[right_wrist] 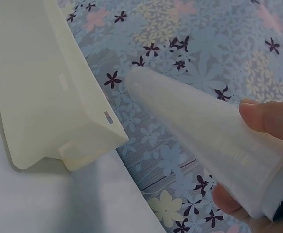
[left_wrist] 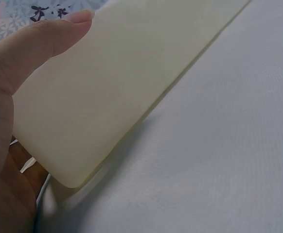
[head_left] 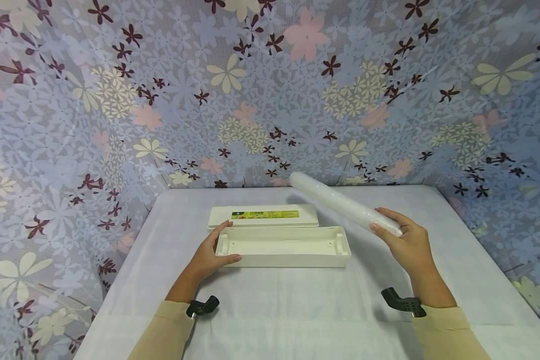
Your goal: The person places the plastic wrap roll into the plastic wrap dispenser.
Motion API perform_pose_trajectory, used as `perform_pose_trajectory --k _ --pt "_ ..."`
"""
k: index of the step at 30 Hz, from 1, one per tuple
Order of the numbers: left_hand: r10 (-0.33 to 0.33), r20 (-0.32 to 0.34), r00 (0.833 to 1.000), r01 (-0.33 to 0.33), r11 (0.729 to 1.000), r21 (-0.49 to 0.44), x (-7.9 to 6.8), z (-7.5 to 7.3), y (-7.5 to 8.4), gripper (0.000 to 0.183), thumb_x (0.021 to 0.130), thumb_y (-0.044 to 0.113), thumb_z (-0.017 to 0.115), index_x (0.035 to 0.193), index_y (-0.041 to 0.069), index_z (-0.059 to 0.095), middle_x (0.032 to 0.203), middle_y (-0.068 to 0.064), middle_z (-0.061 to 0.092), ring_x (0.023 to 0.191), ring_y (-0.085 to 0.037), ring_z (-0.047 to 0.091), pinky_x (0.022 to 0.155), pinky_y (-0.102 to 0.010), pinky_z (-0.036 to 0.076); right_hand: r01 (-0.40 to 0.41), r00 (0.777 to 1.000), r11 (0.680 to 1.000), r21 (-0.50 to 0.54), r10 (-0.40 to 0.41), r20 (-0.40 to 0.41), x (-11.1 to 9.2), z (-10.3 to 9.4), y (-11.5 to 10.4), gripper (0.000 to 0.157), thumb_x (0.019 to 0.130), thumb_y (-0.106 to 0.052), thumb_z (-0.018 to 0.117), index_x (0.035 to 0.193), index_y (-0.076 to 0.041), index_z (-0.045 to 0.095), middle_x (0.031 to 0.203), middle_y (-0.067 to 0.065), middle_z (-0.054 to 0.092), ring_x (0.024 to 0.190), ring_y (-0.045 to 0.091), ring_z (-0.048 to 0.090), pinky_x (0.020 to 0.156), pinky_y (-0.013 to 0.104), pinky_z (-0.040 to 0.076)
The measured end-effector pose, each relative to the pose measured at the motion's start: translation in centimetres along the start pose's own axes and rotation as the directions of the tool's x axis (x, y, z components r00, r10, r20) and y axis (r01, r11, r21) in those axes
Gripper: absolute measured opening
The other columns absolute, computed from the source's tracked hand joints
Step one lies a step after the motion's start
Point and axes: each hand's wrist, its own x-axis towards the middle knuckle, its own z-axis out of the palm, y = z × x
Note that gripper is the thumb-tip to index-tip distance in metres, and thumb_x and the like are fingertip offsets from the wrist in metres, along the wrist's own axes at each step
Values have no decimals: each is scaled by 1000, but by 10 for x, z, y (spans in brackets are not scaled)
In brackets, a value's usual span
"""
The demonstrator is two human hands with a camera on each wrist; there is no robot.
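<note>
A long cream plastic box (head_left: 288,261) sits uncovered on the table, its hollow inside facing up. My left hand (head_left: 211,250) grips its left end, thumb along the front wall and fingers round behind. In the left wrist view the thumb lies against the smooth side of the box (left_wrist: 102,97). My right hand (head_left: 409,247) holds a roll of clear plastic wrap (head_left: 337,197) by its near right end, raised and slanting up to the left. The right wrist view shows the thumb and fingers on opposite sides of the roll (right_wrist: 195,126).
Just behind the box lies a matching cream lid (head_left: 218,217) with a green and yellow label (head_left: 265,214). A white cloth covers the table (head_left: 288,310). Flowered fabric (head_left: 274,100) hangs along the back and sides. Each wrist wears a dark strap mount (head_left: 402,301).
</note>
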Motion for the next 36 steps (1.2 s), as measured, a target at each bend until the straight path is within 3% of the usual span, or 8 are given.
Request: perform_pose_trajectory --k 14,26,36 --pt "-45 -6 999 45 999 2 0 1 0 107 81 11 94 167 8 29 167 -12 33 135 -43 49 109 -58 40 25 1000 1000 10 -25 -2 -2 3 -2 51 97 -30 81 142 -12 69 143 17 61 115 29 58 73 16 48" --pt "-31 -1 1000 31 999 6 1 0 1 106 82 10 93 166 6 29 167 -14 33 138 -43 46 109 -58 40 31 999 999 24 -31 -10 -2 5 -5 48 97 -27 81 141 -10 70 141 17 62 114 28 59 74 15 49" --pt "-12 -11 1000 12 1000 28 12 0 -35 109 82 13 94 168 15 28 168 -10 33 136 -39 49 107 -59 42 37 999 998 46 -37 11 -3 5 -6 49 97 -28 81 141 -9 69 142 16 62 110 22 60 73 15 51"
